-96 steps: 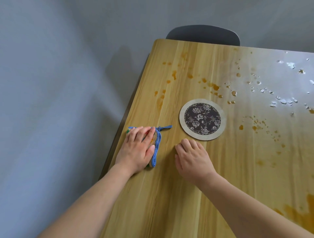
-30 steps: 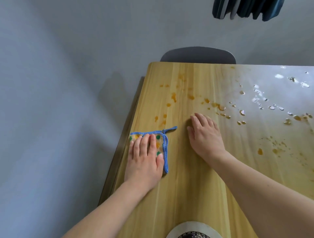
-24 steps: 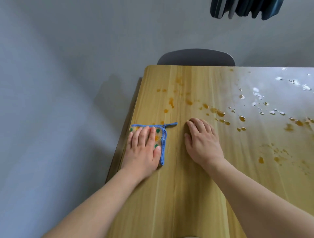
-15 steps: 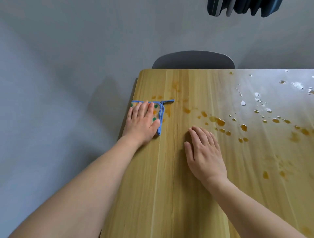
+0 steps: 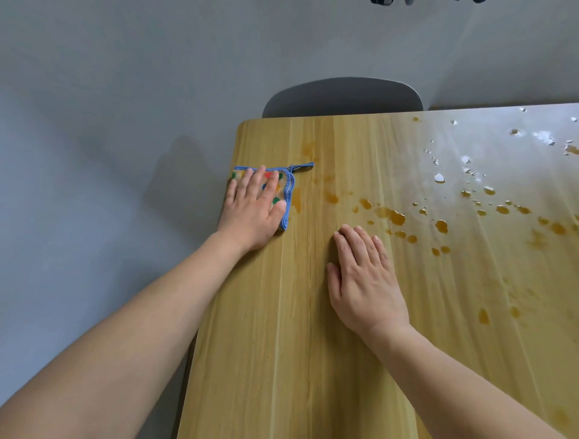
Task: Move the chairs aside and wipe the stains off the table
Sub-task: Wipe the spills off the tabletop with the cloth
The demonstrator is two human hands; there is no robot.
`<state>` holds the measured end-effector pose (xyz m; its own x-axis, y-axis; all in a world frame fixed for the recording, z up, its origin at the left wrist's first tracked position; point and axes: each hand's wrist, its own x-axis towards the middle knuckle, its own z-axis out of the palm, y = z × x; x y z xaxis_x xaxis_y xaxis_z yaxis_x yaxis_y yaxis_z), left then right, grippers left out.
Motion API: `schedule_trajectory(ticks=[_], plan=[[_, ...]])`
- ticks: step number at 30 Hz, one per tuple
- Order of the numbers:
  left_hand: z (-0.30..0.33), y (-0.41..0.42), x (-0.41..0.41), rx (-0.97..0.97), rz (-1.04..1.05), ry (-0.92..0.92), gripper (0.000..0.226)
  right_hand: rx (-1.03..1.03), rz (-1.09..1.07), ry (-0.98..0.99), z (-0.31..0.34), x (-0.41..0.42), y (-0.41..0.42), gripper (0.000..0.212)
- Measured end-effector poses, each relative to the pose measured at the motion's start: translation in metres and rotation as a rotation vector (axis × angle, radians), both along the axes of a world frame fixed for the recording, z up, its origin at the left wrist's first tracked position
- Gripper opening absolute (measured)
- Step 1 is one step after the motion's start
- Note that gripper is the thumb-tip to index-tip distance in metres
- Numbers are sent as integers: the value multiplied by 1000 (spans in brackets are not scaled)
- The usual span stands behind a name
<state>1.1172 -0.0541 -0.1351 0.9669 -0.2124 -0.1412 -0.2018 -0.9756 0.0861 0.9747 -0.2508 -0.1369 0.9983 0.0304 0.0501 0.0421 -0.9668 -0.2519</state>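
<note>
A light wooden table (image 5: 282, 329) fills the lower right of the head view. My left hand (image 5: 253, 210) presses flat on a folded cloth (image 5: 283, 183) with a blue hem and coloured dots, near the table's left edge. My right hand (image 5: 363, 279) lies flat and empty on the wood, fingers apart. Orange-brown stains (image 5: 391, 216) spread from just right of the cloth toward the far right, with shiny wet drops (image 5: 438, 178) beyond. A dark grey chair back (image 5: 341, 97) stands at the table's far end.
Grey floor (image 5: 94, 156) lies to the left of the table and beyond it. A dark object (image 5: 382, 1) shows at the top edge. More stains (image 5: 484, 316) dot the right side of the table.
My left hand has slid the cloth forward along the table's left edge toward the far stains. The round patterned coaster has left the view. My right hand stays flat.
</note>
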Motion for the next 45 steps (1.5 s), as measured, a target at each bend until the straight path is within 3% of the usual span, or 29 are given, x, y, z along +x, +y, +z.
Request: schedule_trajectory(ticks=[8,14,18,25,28,38,45], plan=[[10,-22,106,20,37,31,63,7,4,4,-1,1,0,58],[12,-28,128,13,47,14,63,31,0,10,1,1,0,59],[9,-26,102,10,44,22,63,16,-4,11,1,-1,0,59],[4,-16,-42,-23,-10,44,63,25,-5,8,4,0,1,58],[4,-16,-66,19,-25,57,67,40,-11,-1,3,1,1,58],[9,-62,126,-1,98,24,63,31,-4,19,4,2,0,58],[10,-69,104,-9,97,36,62,35,-5,16,3,0,0,57]])
